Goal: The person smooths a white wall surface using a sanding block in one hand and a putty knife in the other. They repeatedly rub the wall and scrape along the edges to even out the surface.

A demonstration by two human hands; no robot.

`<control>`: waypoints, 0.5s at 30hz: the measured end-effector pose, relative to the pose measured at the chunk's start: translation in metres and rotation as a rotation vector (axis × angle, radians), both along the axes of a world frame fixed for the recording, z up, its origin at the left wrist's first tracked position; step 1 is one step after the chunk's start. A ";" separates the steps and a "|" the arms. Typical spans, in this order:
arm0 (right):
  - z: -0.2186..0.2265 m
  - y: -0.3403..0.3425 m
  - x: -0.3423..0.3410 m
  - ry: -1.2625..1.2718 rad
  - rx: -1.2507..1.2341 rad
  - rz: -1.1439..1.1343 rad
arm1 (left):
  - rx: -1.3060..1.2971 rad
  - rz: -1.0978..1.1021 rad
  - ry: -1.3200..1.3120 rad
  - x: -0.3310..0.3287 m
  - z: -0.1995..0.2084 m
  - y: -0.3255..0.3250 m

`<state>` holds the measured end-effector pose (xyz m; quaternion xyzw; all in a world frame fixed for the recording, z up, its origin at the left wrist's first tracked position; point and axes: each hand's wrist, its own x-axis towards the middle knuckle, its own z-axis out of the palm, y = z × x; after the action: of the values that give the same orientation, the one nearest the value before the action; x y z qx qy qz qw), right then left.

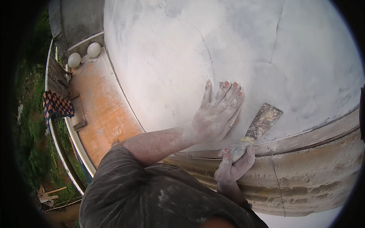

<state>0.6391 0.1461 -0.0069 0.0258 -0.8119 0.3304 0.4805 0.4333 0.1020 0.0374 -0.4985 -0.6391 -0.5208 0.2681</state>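
Observation:
My left hand [218, 116], coated in white dust, lies with its fingers stretched out against the white wall [163, 72]. Past its fingertips peeks the edge of a small grey piece that looks like sandpaper [221, 84]; the hand presses it to the surface and hides the rest. Lower and to the right, my right hand [235, 167] is closed round the handle of a putty knife [264, 121]. The knife's broad, stained blade points up and to the right, close to the wall. White powder covers these fingers too.
Thin cracks run through the wall. Along its foot goes a ledge [308, 142] above brown corrugated sheeting [304, 178]. At left lies an orange tiled floor [100, 104] with two white round objects [94, 49], a railing [57, 136] and a checked cloth [57, 105]. Greenery drops away beyond.

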 end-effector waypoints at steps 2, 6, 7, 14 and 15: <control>0.004 -0.001 -0.002 0.024 -0.020 -0.023 | -0.113 0.025 0.063 -0.003 -0.003 -0.003; 0.011 -0.003 -0.005 0.016 -0.018 0.045 | 0.157 0.005 -0.090 -0.098 0.097 -0.015; 0.012 -0.004 -0.005 0.034 -0.010 0.042 | 0.159 -0.021 -0.136 -0.108 0.107 -0.018; 0.023 -0.005 -0.002 0.093 -0.105 -0.115 | -0.060 -0.052 0.219 0.022 -0.018 0.003; 0.024 -0.005 -0.001 0.103 -0.101 -0.127 | 0.000 -0.002 0.238 0.006 -0.009 0.003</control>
<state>0.6384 0.1412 0.0172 -0.0332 -0.7683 0.3380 0.5425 0.4396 0.1052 0.0283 -0.5576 -0.6020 -0.4582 0.3416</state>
